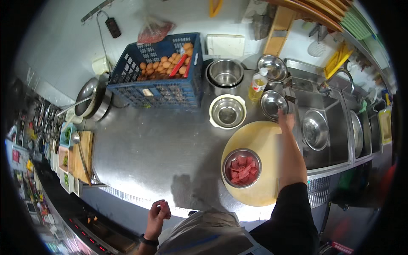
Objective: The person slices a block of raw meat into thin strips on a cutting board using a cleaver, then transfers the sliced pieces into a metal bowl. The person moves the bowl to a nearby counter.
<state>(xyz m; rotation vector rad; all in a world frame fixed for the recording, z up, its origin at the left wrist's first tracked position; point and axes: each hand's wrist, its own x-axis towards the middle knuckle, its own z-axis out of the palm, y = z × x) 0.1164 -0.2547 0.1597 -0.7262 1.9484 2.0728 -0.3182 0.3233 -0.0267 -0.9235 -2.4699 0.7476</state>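
My right hand [286, 121] reaches to the near right rim of a steel bowl [273, 104]; whether its fingers grip the rim is unclear. Below that arm lies a round yellowish cutting board [271, 159], and on its left part stands a steel bowl [225, 169] with sliced red meat [244, 170]. Beyond the board is a cream-rimmed pot [228, 111] with a steel bowl in it. A bottle of yellow oil [257, 85] stands left of the bowl at my hand. My left hand [158, 214], before the counter's front edge, holds a small red piece, seemingly meat.
A blue plastic crate [156, 92] of eggs stands at the back, beside nested steel pots [225, 73]. Sinks [325, 134] are at the right. A wooden board [83, 156] with a ladle [81, 153] and a lidded wok [87, 97] are at the left.
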